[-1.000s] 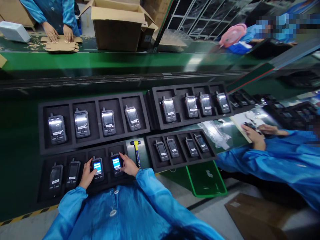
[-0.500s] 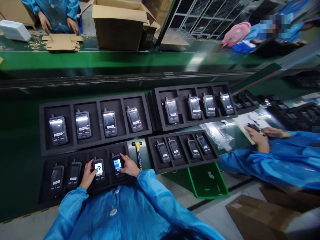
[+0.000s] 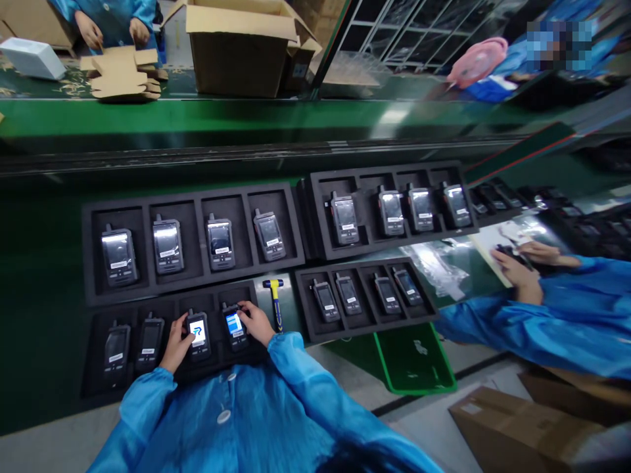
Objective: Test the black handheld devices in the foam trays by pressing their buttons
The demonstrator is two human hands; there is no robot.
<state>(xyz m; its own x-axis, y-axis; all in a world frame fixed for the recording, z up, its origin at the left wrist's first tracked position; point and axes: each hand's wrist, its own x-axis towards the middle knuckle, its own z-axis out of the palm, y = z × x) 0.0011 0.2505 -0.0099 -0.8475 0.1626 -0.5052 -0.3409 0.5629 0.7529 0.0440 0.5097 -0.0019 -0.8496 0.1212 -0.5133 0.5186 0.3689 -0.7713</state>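
Note:
My left hand (image 3: 178, 343) is closed about the left edge of a handheld radio (image 3: 198, 349), its thumb on the front by the lit white screen with a blue logo. To the right, my right hand (image 3: 257, 323) grips the upper right side of a second handheld radio (image 3: 237, 343), whose screen glows blue and white. Both radios lie in compartments of a black foam tray (image 3: 213, 297). Two more radios with dark screens, one of them a handheld radio (image 3: 117, 351), sit in the tray's left part. The fingers' undersides are hidden.
A yellow and blue hammer (image 3: 277, 305) lies right of my tray. Other foam trays of radios (image 3: 192, 198) stand behind and to the right. A green bin (image 3: 420, 387) is lower right. A co-worker's hands (image 3: 522, 270) handle a dark device; another person's hands (image 3: 89, 31) hold cardboard.
The whole view has shifted slightly, so things appear a little further right. My right thumb has moved up along its radio. My left hand keeps its place on the other radio.

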